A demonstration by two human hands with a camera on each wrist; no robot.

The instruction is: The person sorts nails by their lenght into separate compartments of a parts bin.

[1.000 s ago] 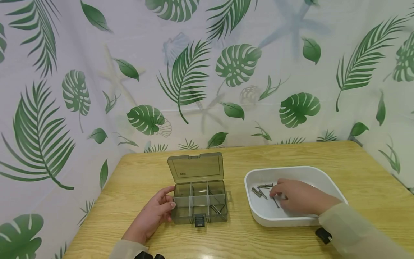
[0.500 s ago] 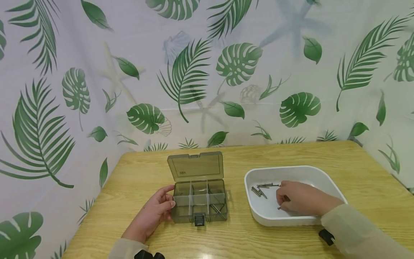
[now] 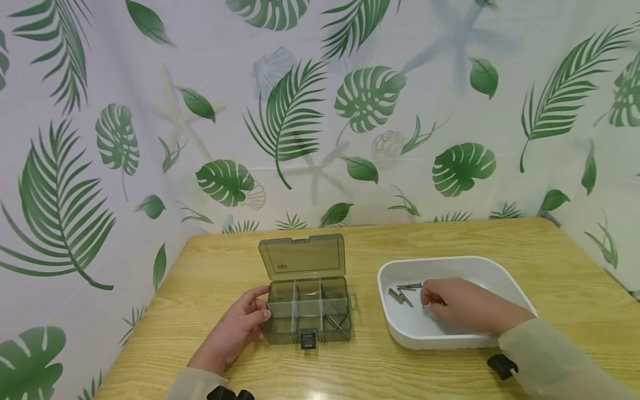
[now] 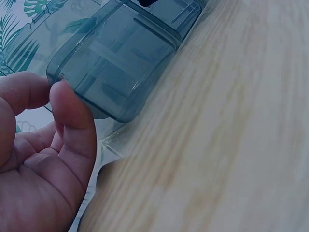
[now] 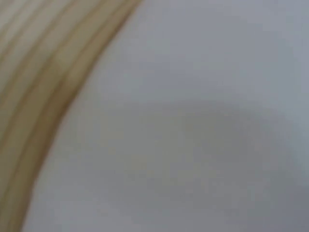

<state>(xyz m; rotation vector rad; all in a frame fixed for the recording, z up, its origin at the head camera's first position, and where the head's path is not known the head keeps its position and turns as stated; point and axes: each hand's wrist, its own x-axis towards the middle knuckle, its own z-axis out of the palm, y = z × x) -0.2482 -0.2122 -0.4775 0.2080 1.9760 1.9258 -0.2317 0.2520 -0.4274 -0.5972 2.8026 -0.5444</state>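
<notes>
My left hand [image 3: 237, 330] pinches the left side of a smoky, see-through compartment box [image 3: 282, 338], its lid [image 3: 306, 258] raised at the back. In the left wrist view, thumb and forefinger close on a corner of the box [image 4: 113, 63]. Some screws [image 3: 337, 323] lie in its front right compartment. Inside a white tray [image 3: 410, 328] is my right hand [image 3: 467, 305], fingers curled and pointing down. A small tip shows under those fingertips, apparently of a screw [image 3: 424, 306] mostly hidden by the hand. Several loose screws [image 3: 396, 295] lie just left of it.
Both containers stand on a wood-grain table [image 3: 365, 366], the tray to the right of the box. Behind rises a white leaf-print cloth [image 3: 310, 194]. The right wrist view is filled by the blurred white tray [image 5: 169, 145] and a strip of table.
The screw that lay apart under my right fingers is gone from the tray floor. That hand drew back right, then shifted left toward the loose screws. The left hand stays at the box.
</notes>
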